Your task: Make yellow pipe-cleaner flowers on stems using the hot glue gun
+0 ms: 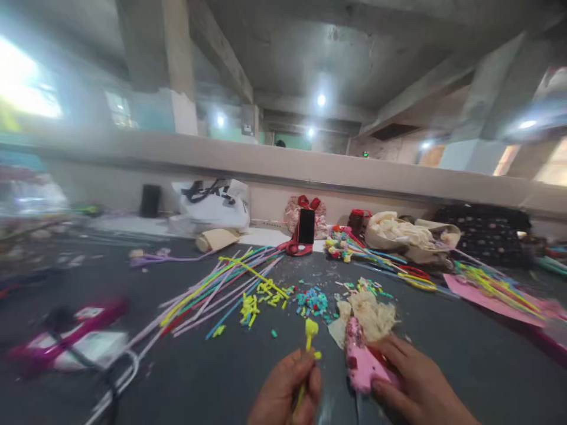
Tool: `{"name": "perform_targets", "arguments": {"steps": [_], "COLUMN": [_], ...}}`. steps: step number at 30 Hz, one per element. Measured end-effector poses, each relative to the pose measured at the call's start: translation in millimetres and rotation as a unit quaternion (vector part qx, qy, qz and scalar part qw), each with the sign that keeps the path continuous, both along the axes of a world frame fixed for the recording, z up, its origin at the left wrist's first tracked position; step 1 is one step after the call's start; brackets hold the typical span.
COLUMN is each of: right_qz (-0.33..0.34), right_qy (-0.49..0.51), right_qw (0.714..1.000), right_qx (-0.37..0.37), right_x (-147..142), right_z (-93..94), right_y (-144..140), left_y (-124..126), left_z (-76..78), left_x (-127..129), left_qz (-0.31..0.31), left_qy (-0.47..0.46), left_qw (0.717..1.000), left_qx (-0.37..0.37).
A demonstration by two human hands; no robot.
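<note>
Low in the middle, my left hand (pixel 290 383) is closed in a pinch on a thin yellow stem (pixel 309 337). The stem stands roughly upright, with a small yellow head on top and a short yellow piece at its side. To the right, my right hand (pixel 410 375) is closed on the handle of a pink hot glue gun (pixel 361 360), whose front end points away from me. That end lies by a crumpled cream cloth or paper (pixel 372 316). Beyond my left hand are small yellow cut pieces (pixel 250 308) and a pile of blue-green bits (pixel 312 301).
Long coloured stems (pixel 221 289) lie left of centre. A phone (pixel 306 226) stands at the back. Further right are a cream cloth bag (pixel 394 230) and a pink sheet (pixel 491 301) with more stems. A blurred magenta object (pixel 84 324) with a dark cord lies left.
</note>
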State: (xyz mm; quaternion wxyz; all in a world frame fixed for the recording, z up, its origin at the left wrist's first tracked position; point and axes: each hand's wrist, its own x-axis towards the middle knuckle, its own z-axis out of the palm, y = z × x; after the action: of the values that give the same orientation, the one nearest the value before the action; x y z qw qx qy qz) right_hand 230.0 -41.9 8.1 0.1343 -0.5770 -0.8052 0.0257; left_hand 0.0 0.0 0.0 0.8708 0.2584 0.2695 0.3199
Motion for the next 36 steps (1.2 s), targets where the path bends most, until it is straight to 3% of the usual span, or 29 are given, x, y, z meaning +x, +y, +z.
{"name": "perform_targets", "arguments": {"steps": [3,7,13,20,24,28,32,36], "right_qz": [0.008,0.044,0.102,0.182,0.185,0.174,0.156,0.098], "right_qy": [-0.027,0.026,0.206,0.231,0.192,0.168,0.177,0.228], "right_qw": [0.996,0.975,0.969,0.944,0.945,0.952,0.960,0.965], "right_qx": [0.085,0.216,0.094,0.152,0.191,0.189,0.153,0.084], "right_x": [7,-5,-58,-75,-73,-69,-67,-65], "right_z": [-1.2,12.2,38.7,34.5,30.7,26.5,24.0,25.0], "right_y": [-2,-8,-7,5,4,4,3,-2], "left_y": [-3,-3,-9,-13,-9,-9,-16,-17], "left_z": [-1.8,-4.1,2.9,-2.5,-12.8,-12.9,-7.7,-12.5], "left_x": [0,4,11,9,12,15,13,15], "left_qz": [0.009,0.019,-0.005,0.013,-0.012,-0.034,-0.007,0.022], "left_qy": [-0.001,-0.011,-0.020,0.009,-0.009,-0.018,-0.012,-0.014], "left_qw": [1.000,0.999,0.995,0.988,0.988,0.989,0.991,0.996], "left_qx": [0.006,0.048,0.099,0.156,0.155,0.145,0.133,0.087]}}
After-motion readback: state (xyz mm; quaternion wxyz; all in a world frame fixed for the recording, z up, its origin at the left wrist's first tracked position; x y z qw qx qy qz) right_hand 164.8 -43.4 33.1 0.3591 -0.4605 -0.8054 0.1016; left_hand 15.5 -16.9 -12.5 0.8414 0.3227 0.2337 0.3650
